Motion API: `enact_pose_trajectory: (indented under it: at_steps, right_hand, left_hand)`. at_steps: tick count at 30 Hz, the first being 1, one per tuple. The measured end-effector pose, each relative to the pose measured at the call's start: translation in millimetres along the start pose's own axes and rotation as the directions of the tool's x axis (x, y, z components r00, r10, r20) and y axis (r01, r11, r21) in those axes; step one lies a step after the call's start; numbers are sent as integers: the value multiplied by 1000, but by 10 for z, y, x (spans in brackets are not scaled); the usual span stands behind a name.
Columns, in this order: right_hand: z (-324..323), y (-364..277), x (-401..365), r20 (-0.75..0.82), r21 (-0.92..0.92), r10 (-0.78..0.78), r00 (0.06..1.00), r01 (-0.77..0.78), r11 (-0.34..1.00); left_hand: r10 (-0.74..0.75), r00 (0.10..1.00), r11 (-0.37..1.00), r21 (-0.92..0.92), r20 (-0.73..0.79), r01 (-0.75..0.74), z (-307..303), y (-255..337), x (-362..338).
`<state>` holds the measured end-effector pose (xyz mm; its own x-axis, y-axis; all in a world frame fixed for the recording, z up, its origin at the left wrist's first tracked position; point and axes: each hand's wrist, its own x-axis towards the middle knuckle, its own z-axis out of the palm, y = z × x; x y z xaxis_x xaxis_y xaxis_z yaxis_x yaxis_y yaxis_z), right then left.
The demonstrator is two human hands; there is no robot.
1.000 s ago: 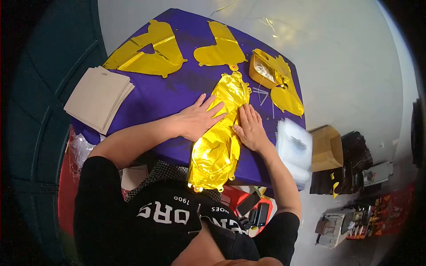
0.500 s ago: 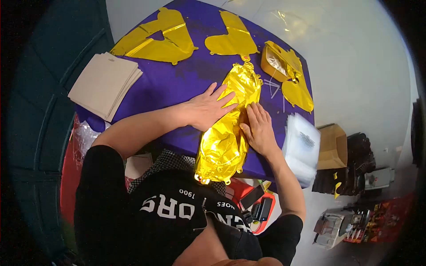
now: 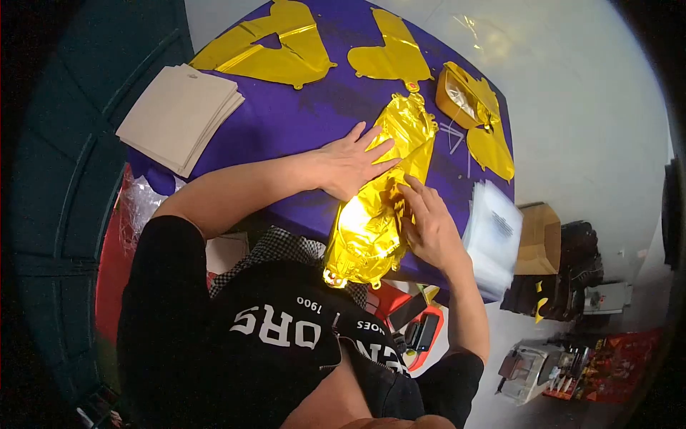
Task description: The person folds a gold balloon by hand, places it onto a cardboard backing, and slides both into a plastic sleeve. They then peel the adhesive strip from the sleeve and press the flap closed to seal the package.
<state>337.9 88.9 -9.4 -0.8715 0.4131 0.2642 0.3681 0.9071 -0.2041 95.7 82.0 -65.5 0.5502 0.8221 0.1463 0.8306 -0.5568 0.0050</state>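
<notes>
Clock positions are taken about the middle of the gold foil balloon [image 3: 368, 229], which is laid on the purple table [image 3: 279, 129] along a line from 1 o'clock to 7 o'clock; its lower end is extended past the near edge. The left hand [image 3: 350, 168] is placed flat on the balloon from the 10 o'clock side, fully opened, with fingers spread and nothing gripped. The right hand [image 3: 432, 222] is positioned at the 4 o'clock edge, half closed, with fingers curled and fingertips set against the foil; whether a fold is pinched cannot be told.

Writing: white characters are printed on the black shirt [image 3: 275, 357] at 7 o'clock, seen upside down; "1900" and "ORS" can be read. A dark printed block is carried by the clear plastic bags [image 3: 493, 247] at 4 o'clock, but it is too small to be read.

Beige cards [image 3: 179, 118] are stacked at 10 o'clock. A flat gold foil piece with a hole [image 3: 300, 53] is laid at 11 o'clock, and an L-shaped foil piece [image 3: 393, 61] at 12 o'clock. A yellow box [image 3: 450, 104] is located at 1 o'clock; white strips [image 3: 452, 139] are scattered beside it, at 2 o'clock.
</notes>
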Motion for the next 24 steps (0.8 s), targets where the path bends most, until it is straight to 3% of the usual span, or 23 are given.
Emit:
enact_pose_trajectory:
  at_steps: [8,12,17,20,21,23,24]
  right_hand:
    - [-224,-182,-231,115,19,56,992,-59,998]
    - [-152,-233,-359,138,-69,53,989,-44,997]
    - [-7,-262,-377,2,-184,-19,1000,19,983]
    - [124,-240,-405,-125,-283,-105,987,66,957]
    - [231,-214,-421,-268,-331,-209,940,114,937]
    - [262,-212,-486,-277,-331,-211,937,113,937]
    - [267,-221,-489,-282,-330,-212,936,113,937]
  left_hand:
    - [2,1000,998,55,14,-3,41,-9,14]
    - [7,1000,1000,-3,-1,-7,29,-6,5]
    - [-5,999,1000,-10,47,6,-84,23,-3]
    - [2,999,999,-41,-44,-4,45,-8,4]
    - [9,999,1000,-13,-44,-10,57,-21,12]
    - [19,999,999,37,-40,-18,90,-36,7]
    - [-11,1000,998,-66,-20,9,-26,24,-10]
